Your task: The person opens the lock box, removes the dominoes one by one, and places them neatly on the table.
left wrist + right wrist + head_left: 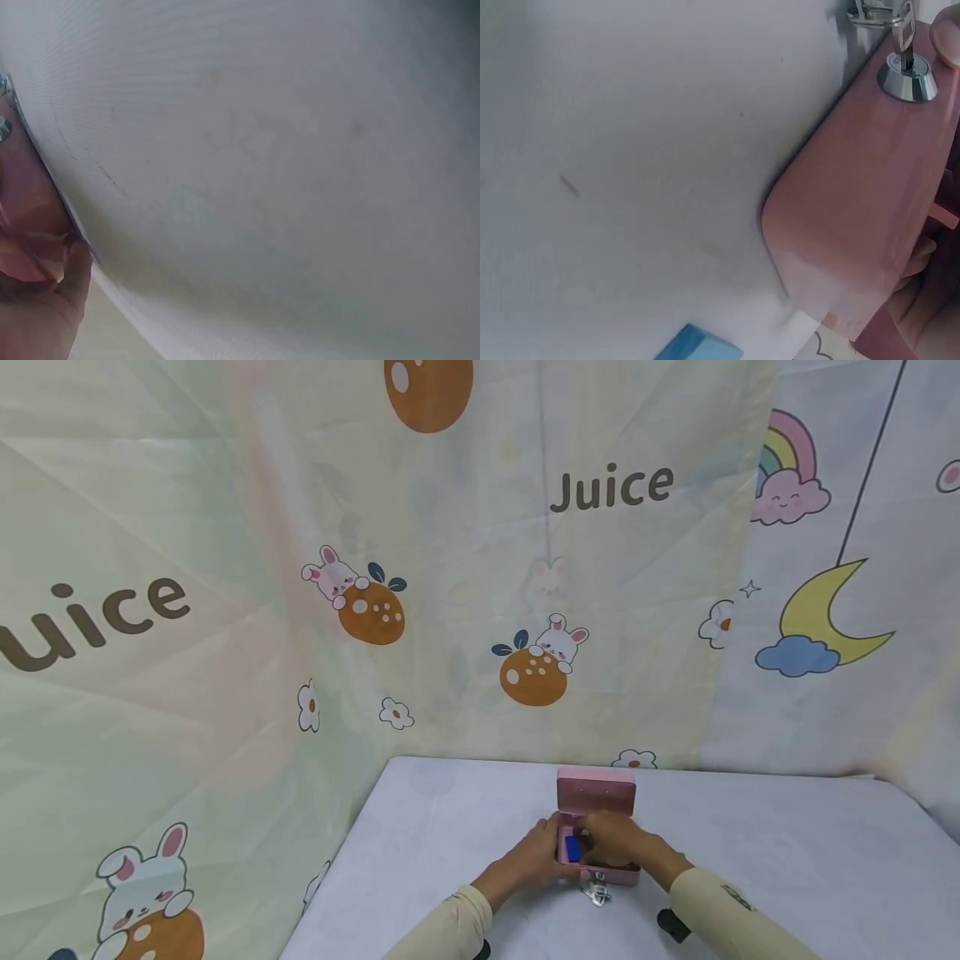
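On the table (pixel 450 835), the box (pixel 624 877) is being gripped by the left hand (pixel 538 850), the right hand (pixel 613 838) is being held inside beside the block (pixel 573 849), its grasp too hidden to call, and a pinch is being risked should the raised lid (pixel 596 795) be bumped down!

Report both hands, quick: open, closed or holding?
Left hand: holding the pink box by its side.
Right hand: inside the box; whether it holds anything can't be told.

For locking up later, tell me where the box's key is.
At upper right in the right wrist view, the key sits in the silver lock on the pink box.
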Demonstrator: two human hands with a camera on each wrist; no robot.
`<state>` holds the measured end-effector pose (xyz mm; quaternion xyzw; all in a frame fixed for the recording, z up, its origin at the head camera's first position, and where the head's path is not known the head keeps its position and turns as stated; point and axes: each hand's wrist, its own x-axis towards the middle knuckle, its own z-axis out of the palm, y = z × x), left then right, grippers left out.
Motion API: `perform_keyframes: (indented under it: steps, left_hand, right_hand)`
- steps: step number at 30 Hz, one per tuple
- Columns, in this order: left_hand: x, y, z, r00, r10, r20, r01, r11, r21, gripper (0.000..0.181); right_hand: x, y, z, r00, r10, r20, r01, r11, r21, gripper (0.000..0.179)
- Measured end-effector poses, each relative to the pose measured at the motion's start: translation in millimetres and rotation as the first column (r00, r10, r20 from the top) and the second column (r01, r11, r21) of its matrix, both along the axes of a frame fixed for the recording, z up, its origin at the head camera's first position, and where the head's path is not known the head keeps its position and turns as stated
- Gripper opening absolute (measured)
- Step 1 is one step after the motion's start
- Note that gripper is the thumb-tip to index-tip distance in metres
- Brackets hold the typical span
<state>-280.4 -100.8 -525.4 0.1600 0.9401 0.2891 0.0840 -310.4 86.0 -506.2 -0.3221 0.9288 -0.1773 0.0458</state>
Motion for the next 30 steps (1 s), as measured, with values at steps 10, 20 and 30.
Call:
perform_keyframes:
  steps: [10, 20, 30]
  left_hand:
    - [0.8, -0.8, 1.8, 1.000, -0.003, 0.010, 0.003, 1.000, -0.007, 0.097]
    - [0.3, -0.9, 2.6, 1.000, -0.008, 0.009, 0.008, 1.000, -0.014, 0.097]
    - [0.1, -0.7, 2.0, 1.000, 0.001, 0.021, -0.001, 1.000, 0.009, 0.097]
  right_hand:
    - [0.0, -4, -5.9, 1.000, -0.025, -0.002, 0.025, 0.998, -0.064, 0.052]
    - [-2.1, -9, -6.6, 1.000, -0.023, 0.012, 0.024, 0.995, -0.094, 0.048]
    - [-0.4, -11, -3.7, 0.996, -0.045, 0.084, 0.054, 0.993, -0.108, 0.039]
